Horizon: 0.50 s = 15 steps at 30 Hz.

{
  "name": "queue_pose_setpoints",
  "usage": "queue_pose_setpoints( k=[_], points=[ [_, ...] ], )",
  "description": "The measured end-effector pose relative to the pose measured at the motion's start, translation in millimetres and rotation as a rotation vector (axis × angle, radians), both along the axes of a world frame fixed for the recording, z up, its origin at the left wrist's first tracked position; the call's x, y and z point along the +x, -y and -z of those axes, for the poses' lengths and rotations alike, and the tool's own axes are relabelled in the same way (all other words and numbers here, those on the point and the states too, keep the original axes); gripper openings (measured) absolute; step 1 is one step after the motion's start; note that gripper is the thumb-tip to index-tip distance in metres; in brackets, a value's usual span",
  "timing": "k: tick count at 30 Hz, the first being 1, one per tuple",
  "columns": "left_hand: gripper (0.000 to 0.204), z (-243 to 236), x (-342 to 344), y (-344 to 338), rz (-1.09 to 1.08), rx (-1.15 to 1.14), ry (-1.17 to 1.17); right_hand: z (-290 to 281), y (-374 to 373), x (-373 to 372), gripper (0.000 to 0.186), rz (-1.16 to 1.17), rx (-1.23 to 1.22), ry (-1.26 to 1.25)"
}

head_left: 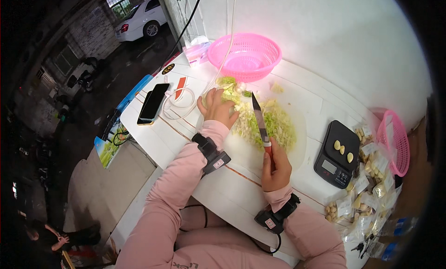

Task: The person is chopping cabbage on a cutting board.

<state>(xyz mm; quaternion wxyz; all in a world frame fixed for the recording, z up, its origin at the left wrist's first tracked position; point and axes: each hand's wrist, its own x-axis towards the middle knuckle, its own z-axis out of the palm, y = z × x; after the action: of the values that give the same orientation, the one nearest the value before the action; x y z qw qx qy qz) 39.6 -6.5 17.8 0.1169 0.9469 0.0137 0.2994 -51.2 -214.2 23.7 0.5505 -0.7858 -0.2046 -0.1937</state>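
Note:
My right hand [276, 166] is closed around the red handle of a kitchen knife [259, 116]. Its blade points away from me, above a heap of chopped pale green cabbage [278, 126]. To the left, my left hand [217, 110] rests with fingers spread on the cabbage's left edge; what lies under the palm is hidden. Larger cabbage leaves [226, 81] and a few white pieces [240, 87] show just beyond its fingertips. The cabbage lies on a pale, see-through cutting board [297, 150].
A pink basket [246, 76] and a tissue pack [197, 53] stand at the back. Left lie a phone [154, 103] and white cable [191, 99]. On the right are a black kitchen scale [331, 167] bearing three garlic cloves, several bags [367, 187] and another pink basket [402, 153].

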Motion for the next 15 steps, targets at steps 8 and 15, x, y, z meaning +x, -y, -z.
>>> queue_pose_setpoints(
  k=[8, 15],
  points=[
    [0.011, -1, -7, -9, -0.01, -0.108, 0.065, 1, -1, 1, 0.039, 0.002, -0.014, 0.025],
    [0.011, -18, -25, -23, 0.227, -0.137, 0.123, -4, 4, 0, 0.04, -0.019, -0.166, -0.086]
  ],
)
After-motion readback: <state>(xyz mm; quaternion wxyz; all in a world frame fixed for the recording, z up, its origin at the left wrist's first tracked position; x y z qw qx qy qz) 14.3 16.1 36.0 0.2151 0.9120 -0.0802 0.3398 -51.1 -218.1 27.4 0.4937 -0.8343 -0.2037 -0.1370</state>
